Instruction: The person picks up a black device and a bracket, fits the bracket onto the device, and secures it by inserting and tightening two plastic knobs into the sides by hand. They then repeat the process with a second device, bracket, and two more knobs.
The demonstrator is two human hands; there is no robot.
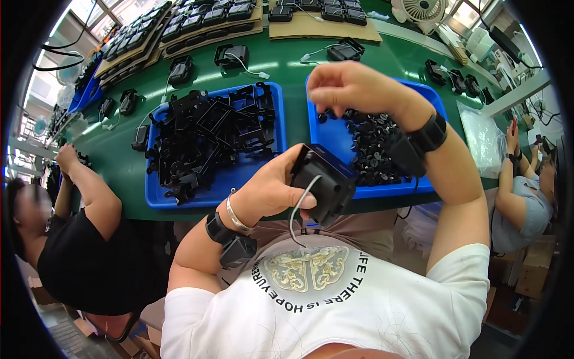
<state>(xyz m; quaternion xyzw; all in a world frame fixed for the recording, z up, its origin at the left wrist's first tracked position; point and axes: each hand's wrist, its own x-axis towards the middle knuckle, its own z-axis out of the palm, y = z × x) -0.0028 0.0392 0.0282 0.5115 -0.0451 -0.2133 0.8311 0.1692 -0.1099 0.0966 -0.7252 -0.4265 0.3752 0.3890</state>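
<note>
The left hand grips a boxy black plastic unit, thumb beside its thin white cable; keeping that cable unpinched would help. The right hand, loosely curled, hangs above a smooth blue plastic tray of small, rounded black pieces; whether it holds one, I cannot tell.

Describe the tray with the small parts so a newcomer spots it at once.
At the near edge of the green table, two blue trays sit side by side. Take the tray on the right, below the raised right hand. Unlike its neighbour, heaped with larger black frames, it holds small black pieces and shows bare blue floor.
</note>
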